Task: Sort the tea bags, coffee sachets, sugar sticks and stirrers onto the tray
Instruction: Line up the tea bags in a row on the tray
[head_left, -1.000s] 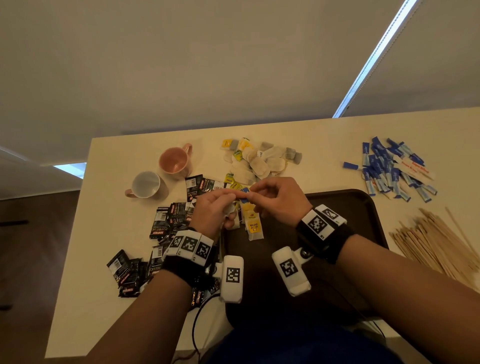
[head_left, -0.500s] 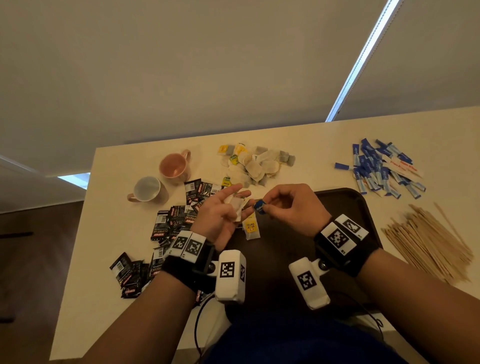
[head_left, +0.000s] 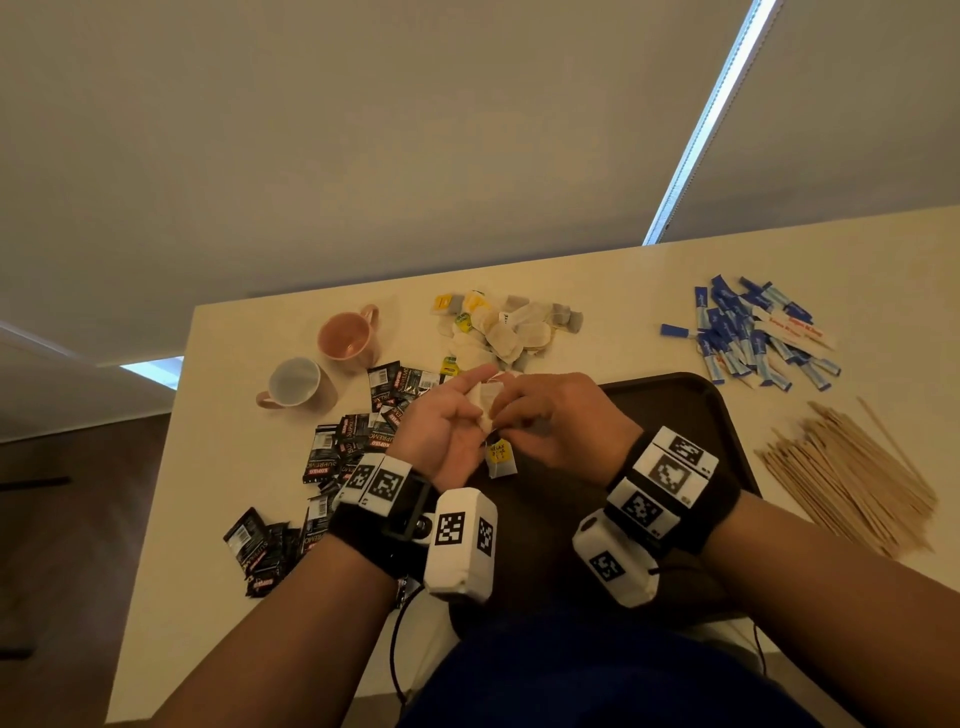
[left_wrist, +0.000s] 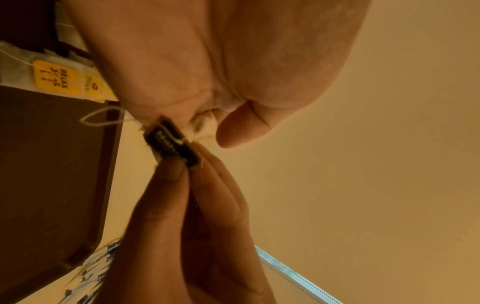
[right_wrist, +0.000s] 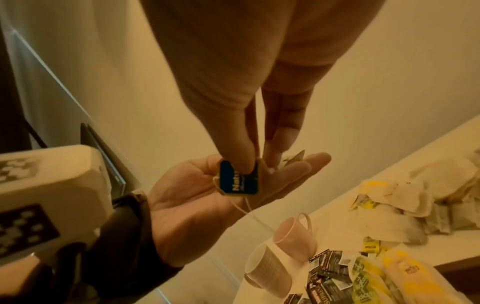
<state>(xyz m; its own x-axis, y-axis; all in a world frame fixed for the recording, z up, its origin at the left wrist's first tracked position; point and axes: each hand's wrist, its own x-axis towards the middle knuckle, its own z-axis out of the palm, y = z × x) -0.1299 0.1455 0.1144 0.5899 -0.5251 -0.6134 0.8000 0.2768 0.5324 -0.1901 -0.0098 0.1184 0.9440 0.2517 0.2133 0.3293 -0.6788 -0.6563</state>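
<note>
My left hand (head_left: 447, 426) is palm up over the left edge of the dark brown tray (head_left: 675, 415). A white tea bag (head_left: 483, 408) lies on its fingers, with the thumb (left_wrist: 241, 127) pressed on it. My right hand (head_left: 556, 415) pinches that bag's blue tag (right_wrist: 239, 181) between thumb and fingers, right over the left palm (right_wrist: 202, 209). The string (right_wrist: 255, 218) hangs in a loop below. Tea bags with yellow tags (head_left: 501, 457) lie on the tray just below my hands.
On the cream table (head_left: 234, 467) are a tea bag pile (head_left: 506, 327) at the back, black coffee sachets (head_left: 358, 441) on the left, blue sugar sticks (head_left: 748, 332) and wooden stirrers (head_left: 852, 478) on the right. A pink mug (head_left: 345, 335) and a white mug (head_left: 296, 382) stand at the back left.
Half a second ago my hands were slightly apart with the blue tag between them. Now the right hand has brought the tag onto the left palm.
</note>
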